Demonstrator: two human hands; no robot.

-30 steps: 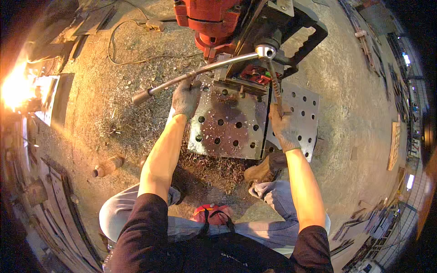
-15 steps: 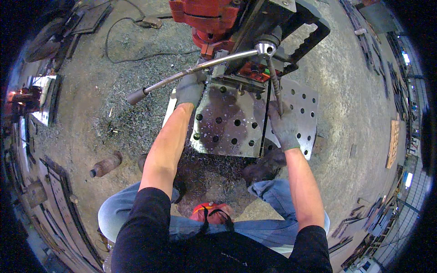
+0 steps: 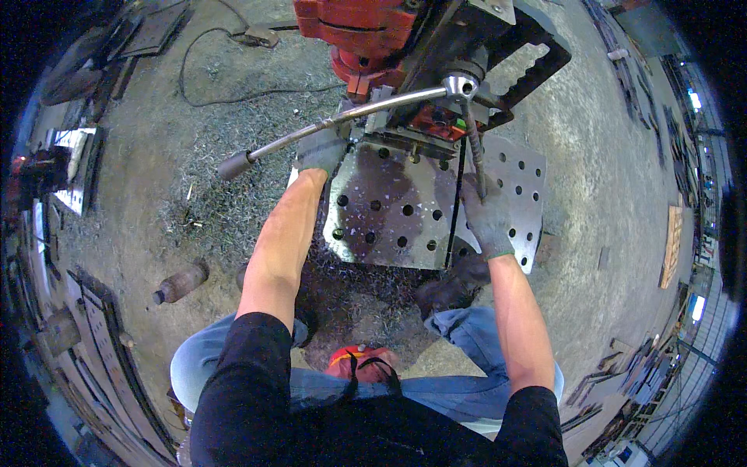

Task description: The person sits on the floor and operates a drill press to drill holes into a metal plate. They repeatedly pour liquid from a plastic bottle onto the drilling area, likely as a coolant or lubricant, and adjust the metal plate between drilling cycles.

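Note:
A red and black drilling machine (image 3: pixel 354 27) stands on grey steel plates with rows of round holes. From its chrome hub (image 3: pixel 461 86) a long feed lever (image 3: pixel 366 111) with a dark end grip reaches out to the left. A second feed lever (image 3: pixel 472 144) points toward me, and my gloved right hand (image 3: pixel 489 214) is closed round its near end. My gloved left hand (image 3: pixel 321 149) lies at the left edge of the main plate (image 3: pixel 389 226), beside the machine's base. Its fingers are partly covered by the long lever, so their grip is hidden.
Metal shavings (image 3: pixel 226 179) cover the floor on the left, with a black cable (image 3: pixel 183 74) running through them. A dirty bottle (image 3: pixel 183 282) lies near my left knee. A red object (image 3: pixel 362 363) is between my legs. Steel pieces (image 3: pixel 646 373) lie along the right side.
The machine and its levers have shifted slightly to the right. My left hand has moved a little, while my right stays on its lever. An orange glow at the far left has gone.

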